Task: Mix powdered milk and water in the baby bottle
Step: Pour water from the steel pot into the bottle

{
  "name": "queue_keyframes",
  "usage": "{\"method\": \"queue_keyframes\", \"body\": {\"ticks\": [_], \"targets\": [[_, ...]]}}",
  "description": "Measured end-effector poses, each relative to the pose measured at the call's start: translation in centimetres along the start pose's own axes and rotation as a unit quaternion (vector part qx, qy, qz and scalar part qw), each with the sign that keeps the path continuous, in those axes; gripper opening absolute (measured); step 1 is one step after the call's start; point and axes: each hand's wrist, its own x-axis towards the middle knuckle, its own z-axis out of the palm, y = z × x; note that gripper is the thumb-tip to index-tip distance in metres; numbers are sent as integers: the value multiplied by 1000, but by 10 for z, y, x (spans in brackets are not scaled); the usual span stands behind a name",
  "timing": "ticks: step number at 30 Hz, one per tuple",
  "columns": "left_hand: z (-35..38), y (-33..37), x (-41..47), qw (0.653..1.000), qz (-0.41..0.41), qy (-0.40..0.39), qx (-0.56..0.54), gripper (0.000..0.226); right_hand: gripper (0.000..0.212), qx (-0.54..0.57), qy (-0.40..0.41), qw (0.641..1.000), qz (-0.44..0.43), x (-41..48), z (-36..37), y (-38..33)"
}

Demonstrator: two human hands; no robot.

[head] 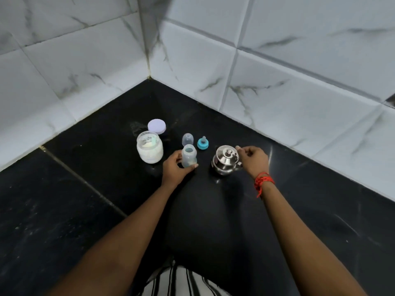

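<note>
An open, clear baby bottle (189,155) stands upright on the black counter, and my left hand (175,168) grips its lower part from the left. Just right of it sits a small lidded steel kettle (226,160); my right hand (253,160) curls around the handle on its right side. An open glass jar (149,149) with white milk powder stands left of the bottle. Behind the bottle lie its clear cap (187,139) and the blue ring with teat (203,143).
The jar's lilac lid (156,126) lies behind the jar. White marble-look tiled walls (277,86) meet in a corner behind the items. The black counter (64,199) stretches left and towards me, with a seam running diagonally.
</note>
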Motion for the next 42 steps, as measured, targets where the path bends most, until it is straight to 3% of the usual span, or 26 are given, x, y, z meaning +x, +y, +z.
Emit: {"method": "queue_keyframes", "body": {"ticks": [8, 16, 23, 29, 33, 36, 42], "targets": [[16, 14, -27, 1000, -5, -15, -9, 56, 38, 87, -44, 994, 58, -25, 5, 31], [10, 9, -33, 1000, -10, -7, -3, 57, 35, 263, -83, 960, 49, -33, 16, 34], [-4, 19, -29, 1000, 19, 17, 9, 63, 35, 295, -42, 955, -13, -12, -13, -1], [-5, 16, -32, 999, 35, 36, 15, 62, 38, 233, -33, 964, -124, 6, -62, -65], [0, 22, -33, 999, 29, 42, 13, 64, 38, 94, -57, 975, -191, 7, -73, -104], [3, 25, -32, 999, 28, 44, 4, 63, 43, 5, -77, 977, -199, 1, -72, -123], [7, 26, -29, 998, 27, 52, -6, 64, 44, -61, -100, 967, -225, -6, -52, -131]]}}
